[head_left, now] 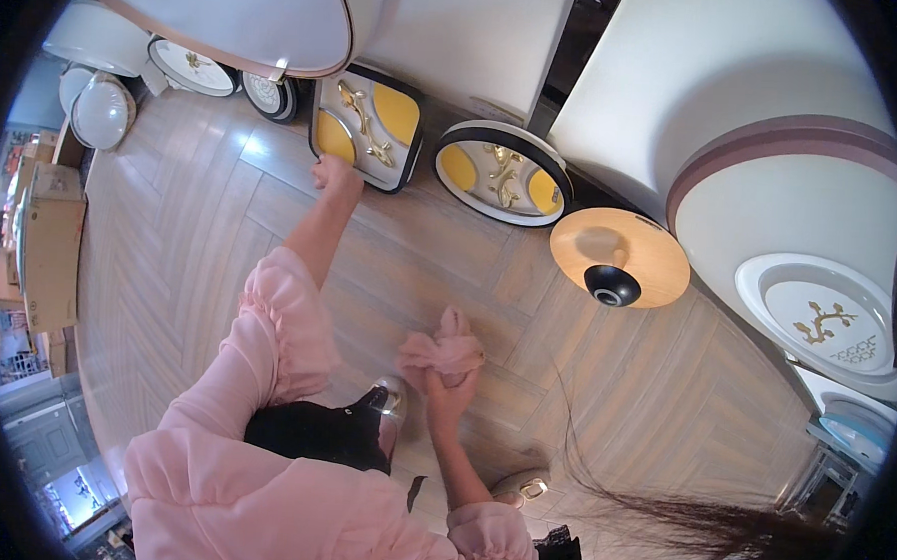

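Note:
My left hand reaches forward to a square ceiling lamp with a black rim, yellow corner panels and a gold branch ornament. Its fingers are curled in at the lamp's lower left edge. A crumpled pink cloth is bunched in my closed right hand, held low above the wood floor. Just right of the square lamp leans a round lamp with similar yellow panels and gold ornament. Beyond it is a wood-coloured disc lamp with a black spotlight.
Large white round lamps stand at the right and upper left. More small round lamps line the wall on the left. Cardboard boxes are stacked at the far left. My shoe rests on the herringbone floor.

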`<state>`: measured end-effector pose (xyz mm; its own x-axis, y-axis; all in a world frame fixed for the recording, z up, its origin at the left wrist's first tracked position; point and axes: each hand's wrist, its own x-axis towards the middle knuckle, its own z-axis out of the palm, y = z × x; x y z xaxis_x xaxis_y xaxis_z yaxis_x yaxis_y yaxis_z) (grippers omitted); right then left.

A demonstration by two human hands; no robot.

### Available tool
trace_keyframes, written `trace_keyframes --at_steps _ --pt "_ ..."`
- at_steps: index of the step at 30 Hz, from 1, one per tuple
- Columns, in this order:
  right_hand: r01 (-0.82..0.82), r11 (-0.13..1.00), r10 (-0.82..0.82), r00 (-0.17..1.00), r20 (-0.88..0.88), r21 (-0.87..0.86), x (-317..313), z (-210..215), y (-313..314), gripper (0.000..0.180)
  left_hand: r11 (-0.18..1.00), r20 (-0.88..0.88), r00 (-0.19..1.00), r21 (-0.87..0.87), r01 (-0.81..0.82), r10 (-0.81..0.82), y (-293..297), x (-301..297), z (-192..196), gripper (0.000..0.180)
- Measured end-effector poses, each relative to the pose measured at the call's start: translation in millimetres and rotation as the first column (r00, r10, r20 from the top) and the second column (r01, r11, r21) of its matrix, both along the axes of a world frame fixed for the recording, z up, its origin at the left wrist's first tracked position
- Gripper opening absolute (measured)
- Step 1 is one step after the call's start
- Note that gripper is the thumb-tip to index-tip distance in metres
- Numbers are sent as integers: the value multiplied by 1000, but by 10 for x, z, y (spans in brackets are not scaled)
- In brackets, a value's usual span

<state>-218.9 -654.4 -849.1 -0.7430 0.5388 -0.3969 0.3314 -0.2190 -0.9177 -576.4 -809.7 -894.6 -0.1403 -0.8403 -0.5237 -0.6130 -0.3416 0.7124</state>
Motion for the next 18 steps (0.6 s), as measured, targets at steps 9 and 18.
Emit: trace_keyframes --at_steps 9,18 --pt "-51 994 54 998 -22 91 10 -62 1 56 981 25 981 32 193 -194 -222 37 -165 42" --pt "-75 993 78 996 -34 95 -43 29 -9 62 934 -54 939 92 345 -341 -337 116 -334 42"
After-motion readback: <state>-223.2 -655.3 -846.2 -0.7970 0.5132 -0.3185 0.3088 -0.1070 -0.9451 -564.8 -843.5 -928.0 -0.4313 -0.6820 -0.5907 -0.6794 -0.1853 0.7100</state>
